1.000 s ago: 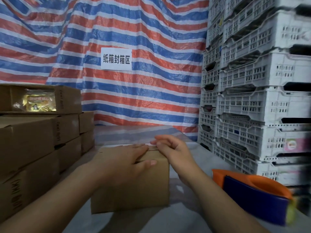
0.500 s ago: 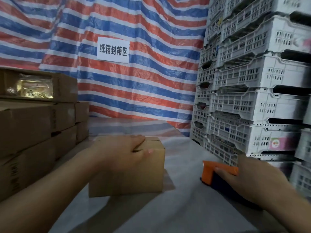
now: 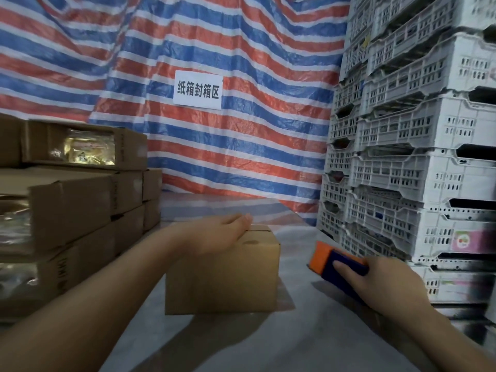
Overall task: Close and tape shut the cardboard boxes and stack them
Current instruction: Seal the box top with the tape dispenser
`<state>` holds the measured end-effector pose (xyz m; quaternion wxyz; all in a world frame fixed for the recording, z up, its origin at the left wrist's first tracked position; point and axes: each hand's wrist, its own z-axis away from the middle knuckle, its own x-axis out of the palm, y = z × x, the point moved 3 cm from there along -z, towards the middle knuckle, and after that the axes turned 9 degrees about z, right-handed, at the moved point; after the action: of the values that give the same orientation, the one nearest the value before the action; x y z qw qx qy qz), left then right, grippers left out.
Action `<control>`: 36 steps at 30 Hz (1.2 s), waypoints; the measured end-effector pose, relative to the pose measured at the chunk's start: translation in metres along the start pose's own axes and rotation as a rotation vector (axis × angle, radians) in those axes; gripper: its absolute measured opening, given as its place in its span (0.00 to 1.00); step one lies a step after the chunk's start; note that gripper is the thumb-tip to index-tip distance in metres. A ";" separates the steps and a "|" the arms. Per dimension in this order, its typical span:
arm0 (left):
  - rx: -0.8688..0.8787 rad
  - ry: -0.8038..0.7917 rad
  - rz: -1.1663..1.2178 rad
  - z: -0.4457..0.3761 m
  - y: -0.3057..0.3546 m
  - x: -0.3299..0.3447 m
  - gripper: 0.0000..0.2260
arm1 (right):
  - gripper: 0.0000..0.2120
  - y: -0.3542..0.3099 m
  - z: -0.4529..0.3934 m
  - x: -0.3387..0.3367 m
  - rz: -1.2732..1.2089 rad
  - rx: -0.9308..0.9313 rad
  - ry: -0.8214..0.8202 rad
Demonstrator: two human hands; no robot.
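Left hand (image 3: 214, 233) flat on the box (image 3: 222, 275), pinning flaps shut. Right hand (image 3: 386, 285) wrapped around tape dispenser (image 3: 335, 260) just beside it, ready to seal.

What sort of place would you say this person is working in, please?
Probably a warehouse packing station for sealing cartons: stacked cardboard boxes on the left, piled white plastic crates on the right, and a striped tarp as backdrop, bearing a Chinese-character sign.
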<state>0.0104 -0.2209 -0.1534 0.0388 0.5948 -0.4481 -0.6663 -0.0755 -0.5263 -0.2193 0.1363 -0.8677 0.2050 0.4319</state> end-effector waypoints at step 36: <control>0.051 0.208 1.407 -0.007 -0.039 -0.037 0.18 | 0.35 -0.210 -0.092 -0.102 -0.832 -0.435 -0.619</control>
<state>0.0459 -0.1801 -0.1495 0.4882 0.2257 -0.7353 -0.4123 0.0323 -0.3561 -0.0699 0.1669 -0.7163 -0.2980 0.6085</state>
